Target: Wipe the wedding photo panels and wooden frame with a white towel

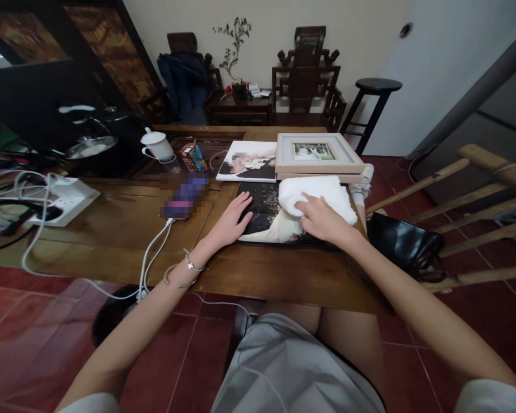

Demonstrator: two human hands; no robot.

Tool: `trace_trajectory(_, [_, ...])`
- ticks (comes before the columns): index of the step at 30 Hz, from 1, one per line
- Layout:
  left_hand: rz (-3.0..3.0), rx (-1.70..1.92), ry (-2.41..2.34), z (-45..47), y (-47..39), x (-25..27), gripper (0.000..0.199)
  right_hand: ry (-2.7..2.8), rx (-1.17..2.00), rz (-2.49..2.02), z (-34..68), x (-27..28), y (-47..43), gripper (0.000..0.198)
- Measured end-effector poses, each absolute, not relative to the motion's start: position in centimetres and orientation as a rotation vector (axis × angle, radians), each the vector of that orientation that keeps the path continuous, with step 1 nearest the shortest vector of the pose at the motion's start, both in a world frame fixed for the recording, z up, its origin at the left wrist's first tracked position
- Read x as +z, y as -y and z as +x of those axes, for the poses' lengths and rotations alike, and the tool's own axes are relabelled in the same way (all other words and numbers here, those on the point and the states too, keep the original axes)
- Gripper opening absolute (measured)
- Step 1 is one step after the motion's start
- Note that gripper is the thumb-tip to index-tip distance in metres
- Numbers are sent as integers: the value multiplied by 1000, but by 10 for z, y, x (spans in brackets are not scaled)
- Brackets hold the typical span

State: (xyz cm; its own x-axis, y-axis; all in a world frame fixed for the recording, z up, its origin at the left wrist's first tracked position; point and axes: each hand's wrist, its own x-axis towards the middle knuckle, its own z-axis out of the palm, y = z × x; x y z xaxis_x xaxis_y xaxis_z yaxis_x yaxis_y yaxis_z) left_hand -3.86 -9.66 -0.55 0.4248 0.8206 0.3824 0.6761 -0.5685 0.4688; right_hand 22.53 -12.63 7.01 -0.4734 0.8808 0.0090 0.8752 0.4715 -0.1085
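At the table's left end sits a power strip, then a lidded cup and phone, all apart from the hands. The left hand rests flat, fingers spread and holding nothing, on the left edge of a dark photo panel near the table's front. A bunched towel covers its upper right; work looks unfinished, though how much cannot be told. The right hand presses the towel; whether it grips cloth is unclear. A picture frame behind limits room.
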Motion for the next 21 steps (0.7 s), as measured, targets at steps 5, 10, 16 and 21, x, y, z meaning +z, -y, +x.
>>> trace_trajectory(5, [2429,863,-1305,-39,96,-6,50,2607,42,-1589,211,68,106,39])
trace_trajectory(10, [2435,855,-1301,-39,96,-6,51,2600,52,-1606,203,66,118,44])
trace_trajectory(16, [2426,813,-1329,-37,97,-3,50,2696,172,-1563,191,62,181,48])
trace_trajectory(21, [2426,797,-1335,-36,97,-3,49,2851,381,-1464,185,71,232,43])
